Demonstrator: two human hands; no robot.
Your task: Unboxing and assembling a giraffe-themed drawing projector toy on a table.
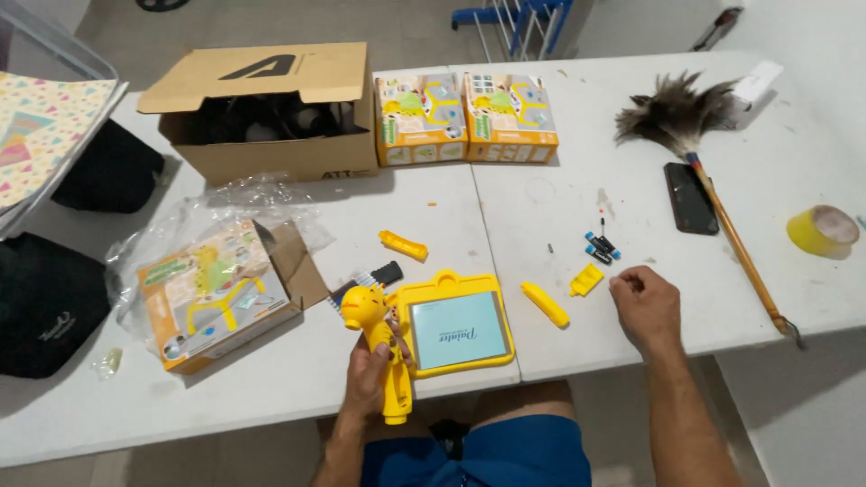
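As I look down over the white table point(271, 379), the far left edge shows a patterned sheet point(45, 126) and two black bags point(45, 302). Next comes an opened toy box point(216, 298) lying on clear plastic wrap, and behind it a brown cardboard carton point(271, 117) with its flap up. My left hand point(370, 370) is closed around the handle of a yellow giraffe-shaped toy point(374, 347), gripping it upright at the near table edge, head end pointing away from me. A small black comb-like piece point(370, 278) lies just beyond the giraffe's head. Touching the toy on its right is a yellow drawing tablet point(456, 325) with a pale screen. A yellow stick point(403, 245) sits further back, and two sealed toy boxes point(465, 117) stand side by side at the rear. Right of the tablet lie a yellow pen point(546, 305), a small yellow cover point(586, 280) and a few batteries point(602, 247). My right hand point(645, 307) rests on the table, fingers loosely curled, holding nothing that I can see, near the cover. Beyond it are a black phone point(690, 198), a feather duster point(704, 153) and a roll of yellow tape point(823, 230).
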